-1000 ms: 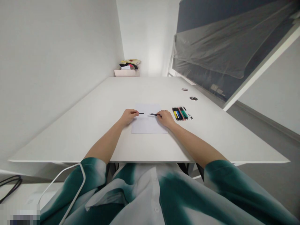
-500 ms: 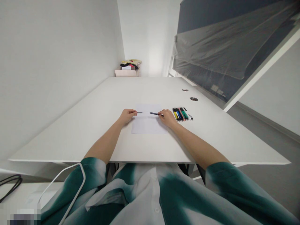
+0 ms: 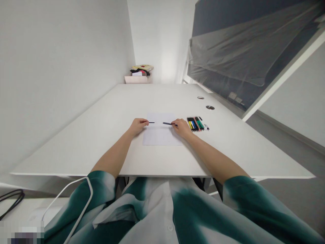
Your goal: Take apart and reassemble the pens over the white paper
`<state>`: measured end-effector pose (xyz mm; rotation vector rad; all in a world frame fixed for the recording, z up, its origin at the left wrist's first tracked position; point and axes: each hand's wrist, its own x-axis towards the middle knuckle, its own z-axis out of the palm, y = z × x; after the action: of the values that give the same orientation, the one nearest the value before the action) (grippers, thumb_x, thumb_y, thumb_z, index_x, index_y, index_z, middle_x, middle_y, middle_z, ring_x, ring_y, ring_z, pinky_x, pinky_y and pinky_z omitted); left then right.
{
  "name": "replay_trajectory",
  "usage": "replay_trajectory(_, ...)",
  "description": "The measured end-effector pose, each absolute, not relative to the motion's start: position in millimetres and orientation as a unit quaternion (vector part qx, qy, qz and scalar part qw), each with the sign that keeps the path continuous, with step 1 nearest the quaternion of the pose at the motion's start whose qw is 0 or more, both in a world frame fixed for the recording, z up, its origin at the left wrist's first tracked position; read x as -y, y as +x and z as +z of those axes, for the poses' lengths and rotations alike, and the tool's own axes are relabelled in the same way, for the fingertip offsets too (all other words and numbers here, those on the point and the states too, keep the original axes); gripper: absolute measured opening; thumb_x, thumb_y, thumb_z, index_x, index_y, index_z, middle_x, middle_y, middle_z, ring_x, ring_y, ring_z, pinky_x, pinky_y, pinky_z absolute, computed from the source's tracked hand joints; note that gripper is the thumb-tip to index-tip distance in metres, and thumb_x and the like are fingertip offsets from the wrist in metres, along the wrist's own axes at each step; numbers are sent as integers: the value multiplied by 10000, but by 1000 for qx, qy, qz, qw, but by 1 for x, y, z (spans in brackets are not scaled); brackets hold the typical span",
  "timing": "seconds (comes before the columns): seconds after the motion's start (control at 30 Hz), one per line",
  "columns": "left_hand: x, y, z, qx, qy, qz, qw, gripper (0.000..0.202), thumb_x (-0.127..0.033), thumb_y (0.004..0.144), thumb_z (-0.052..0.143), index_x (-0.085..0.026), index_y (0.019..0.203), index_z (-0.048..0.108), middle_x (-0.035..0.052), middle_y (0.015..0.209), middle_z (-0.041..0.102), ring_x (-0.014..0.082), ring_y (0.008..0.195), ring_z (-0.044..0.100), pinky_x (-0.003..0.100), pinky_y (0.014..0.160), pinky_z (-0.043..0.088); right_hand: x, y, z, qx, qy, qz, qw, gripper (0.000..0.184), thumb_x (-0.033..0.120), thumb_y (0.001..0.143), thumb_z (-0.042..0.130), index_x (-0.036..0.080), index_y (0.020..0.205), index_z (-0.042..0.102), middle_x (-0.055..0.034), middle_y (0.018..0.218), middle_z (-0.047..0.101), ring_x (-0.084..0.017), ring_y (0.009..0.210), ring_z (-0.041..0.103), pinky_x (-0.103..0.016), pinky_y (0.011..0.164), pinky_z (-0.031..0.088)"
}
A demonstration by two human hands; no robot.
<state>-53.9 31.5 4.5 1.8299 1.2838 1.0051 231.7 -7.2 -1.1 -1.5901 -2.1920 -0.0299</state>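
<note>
Near the front of the white desk (image 3: 101,142), the left hand (image 3: 137,126) grips a short black stick (image 3: 151,122) and the right hand (image 3: 181,128) grips a slim black pen (image 3: 168,123). Their tips point at each other, apart, above a sheet of white paper (image 3: 159,137). Just beyond the right hand lies a row of coloured markers (image 3: 197,123); a pink box (image 3: 135,79) sits past the desk's far edge.

I sit at a long white desk (image 3: 101,142), its top stretching away toward twelve o'clock. A sheet of paper (image 3: 162,135) lies flat at twelve, close to me (plain office paper, by the look of it). Just beside it at one o'clock lies a tight row of coloured markers (image 3: 197,124), and two round cable grommets (image 3: 210,107) sit farther out the same way.
</note>
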Motion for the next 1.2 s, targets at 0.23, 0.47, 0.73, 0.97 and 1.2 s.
replay_trajectory(0.23, -29, -53, 6, -492, 693, 393, 352, 265, -391, 627, 653, -151, 710, 726, 30, 679, 645, 164, 691, 518, 325, 703, 403, 8, 232, -1, 792, -568, -6, 223, 281, 201, 925, 498, 170, 1081, 730, -110, 1048, 707, -249, 997, 590, -347, 904, 421)
replay_trajectory(0.47, -28, -54, 7, -492, 691, 394, 353, 282, -416, 622, 656, -155, 711, 719, 39, 685, 647, 168, 687, 513, 328, 699, 394, 7, 232, -1, 791, -567, 3, 228, 290, 206, 921, 496, 175, 1088, 731, -118, 1052, 706, -255, 995, 594, -362, 904, 430)
replay_trajectory(0.73, -29, -53, 4, -495, 690, 388, 358, 310, -437, 616, 675, -151, 725, 725, 31, 677, 641, 168, 689, 520, 319, 690, 393, 7, 231, -2, 792, -566, -2, 228, 286, 198, 918, 494, 181, 1078, 730, -101, 1032, 707, -235, 980, 595, -342, 901, 435)
replay_trajectory(0.97, -22, -39, 6, -475, 707, 371, 369, 316, -435, 632, 673, -145, 742, 733, 36, 683, 653, 168, 689, 530, 317, 682, 408, 11, 225, -2, 816, -508, 51, 271, 267, 161, 901, 492, 166, 1058, 707, -97, 1035, 677, -197, 954, 612, -308, 888, 454)
replay_trajectory(1.2, -13, -18, 2, -452, 713, 375, 384, 304, -400, 659, 673, -133, 783, 748, 38, 717, 680, 166, 706, 568, 305, 697, 438, 17, 214, -5, 830, -474, 72, 285, 245, 156, 908, 482, 169, 1072, 663, -83, 1035, 672, -177, 917, 614, -282, 846, 457)
